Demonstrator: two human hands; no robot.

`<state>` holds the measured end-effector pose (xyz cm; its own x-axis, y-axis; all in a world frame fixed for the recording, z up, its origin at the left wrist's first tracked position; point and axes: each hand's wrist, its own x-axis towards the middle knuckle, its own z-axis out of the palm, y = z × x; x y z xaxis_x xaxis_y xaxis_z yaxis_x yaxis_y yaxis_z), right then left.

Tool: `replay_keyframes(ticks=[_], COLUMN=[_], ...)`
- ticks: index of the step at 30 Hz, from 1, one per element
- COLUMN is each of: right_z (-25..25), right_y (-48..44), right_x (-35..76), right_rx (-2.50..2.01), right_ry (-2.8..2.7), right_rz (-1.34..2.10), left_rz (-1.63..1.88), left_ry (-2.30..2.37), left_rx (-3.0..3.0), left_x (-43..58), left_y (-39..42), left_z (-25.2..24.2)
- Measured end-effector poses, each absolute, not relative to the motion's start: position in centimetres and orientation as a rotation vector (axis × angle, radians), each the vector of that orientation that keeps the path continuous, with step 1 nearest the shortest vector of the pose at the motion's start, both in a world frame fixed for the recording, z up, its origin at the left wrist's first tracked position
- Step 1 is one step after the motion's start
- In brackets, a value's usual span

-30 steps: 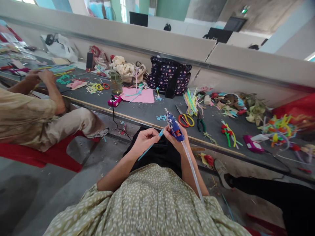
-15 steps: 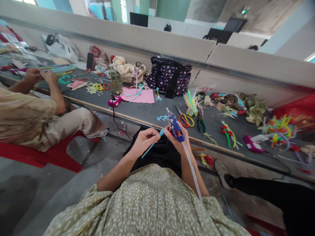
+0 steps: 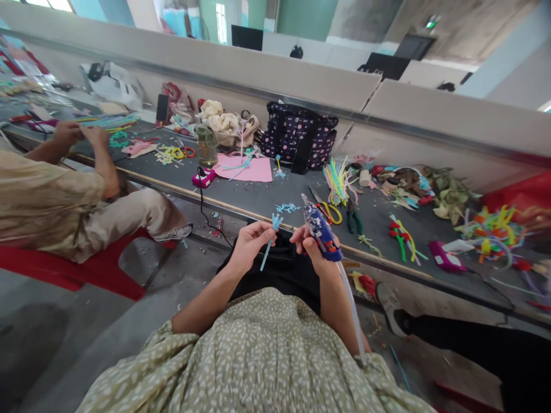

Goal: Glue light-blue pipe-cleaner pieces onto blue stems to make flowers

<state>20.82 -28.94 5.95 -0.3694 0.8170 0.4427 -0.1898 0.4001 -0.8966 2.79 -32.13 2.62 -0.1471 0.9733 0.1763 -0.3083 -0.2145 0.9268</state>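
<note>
My left hand (image 3: 253,241) pinches a light blue pipe cleaner stem (image 3: 266,252) between thumb and fingers. Short blue pieces fan out at the stem's top, above my fingertips. A blue glue gun (image 3: 322,232) is held in my right hand (image 3: 316,252), its nozzle pointing up and a clear glue stick trailing from its back end toward my forearm. My right fingertips are a small gap away from the blue stem. Just beyond my hands, a little heap of short blue pieces (image 3: 287,207) lies on the dark tabletop (image 3: 241,198).
Scissors (image 3: 329,212), green-handled pliers (image 3: 354,221) and a pipe cleaner bundle (image 3: 338,180) lie right of centre. Behind stand a dotted bag (image 3: 299,135) and a jar (image 3: 206,146) beside pink paper (image 3: 253,170). A co-worker (image 3: 51,195) sits at left; another person's leg (image 3: 447,338) reaches in at right.
My right hand has drawn away from the blue stem to the right, with the glue gun. The stem now stands more upright in my left hand, its fanned top showing.
</note>
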Motion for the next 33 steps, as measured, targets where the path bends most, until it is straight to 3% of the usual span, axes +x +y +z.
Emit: replay_keyframes(ticks=[10,33], right_z=[3.0,4.4], right_y=[-29.6,-30.6], right_x=[21.5,20.5], right_rx=[-0.604,-0.785], right_ry=[-1.756,-1.859], right_rz=[1.073,1.096], left_rz=[1.602,1.618], left_ry=[0.910,0.906], left_rx=[0.860,0.837], left_x=[2.8,2.8], left_y=[-32.2,-32.4], left_z=[3.3,3.9])
